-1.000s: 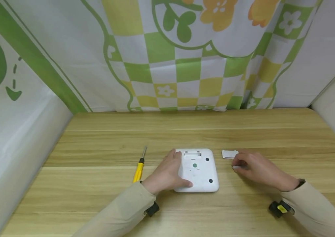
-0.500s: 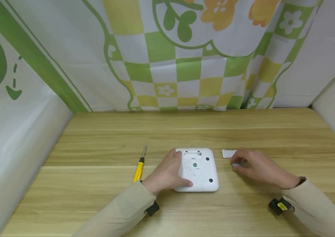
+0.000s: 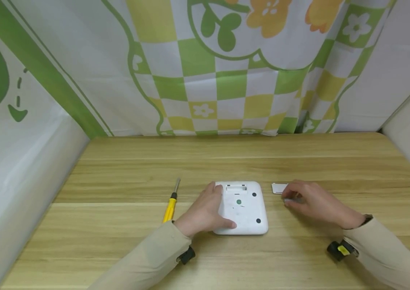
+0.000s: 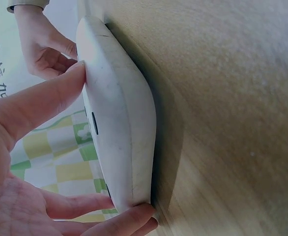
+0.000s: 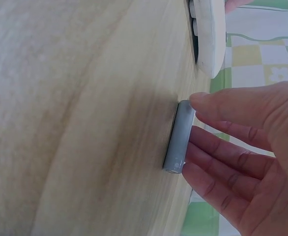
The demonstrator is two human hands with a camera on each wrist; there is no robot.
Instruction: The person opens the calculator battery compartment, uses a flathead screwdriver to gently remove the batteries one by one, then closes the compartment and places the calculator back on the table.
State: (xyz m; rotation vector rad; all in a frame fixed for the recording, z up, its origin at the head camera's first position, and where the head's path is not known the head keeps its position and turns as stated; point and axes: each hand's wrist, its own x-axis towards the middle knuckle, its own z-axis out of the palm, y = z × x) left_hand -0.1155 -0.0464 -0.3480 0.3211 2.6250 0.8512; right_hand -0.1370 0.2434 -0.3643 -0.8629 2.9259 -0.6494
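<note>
While the left hand (image 3: 205, 211) is staying in place, the right hand (image 3: 311, 203) is moving slightly toward the upper left, so that it is now hiding more of the white cover (image 3: 278, 188), right of the frame's centre. In my judgement, this is only a small adjusting, and the work is remaining with the grey battery (image 5: 179, 137). The right thumb and fingers are pinching this battery near the surface (image 3: 335, 161), in the middle of the right wrist view; whether it is touching, I cannot tell. The left thumb and fingers are grasping the white device (image 3: 244, 212), which is lying at the lower centre of the head view, with its compartment (image 3: 235, 188) standing open in the upper part. The device is appearing as hard, smooth plastic, square with rounded corners, while the battery is showing a smooth cylinder. Left of the device, a screwdriver (image 3: 170, 207) with yellow handle is lying on the wood-grained surface.
</note>
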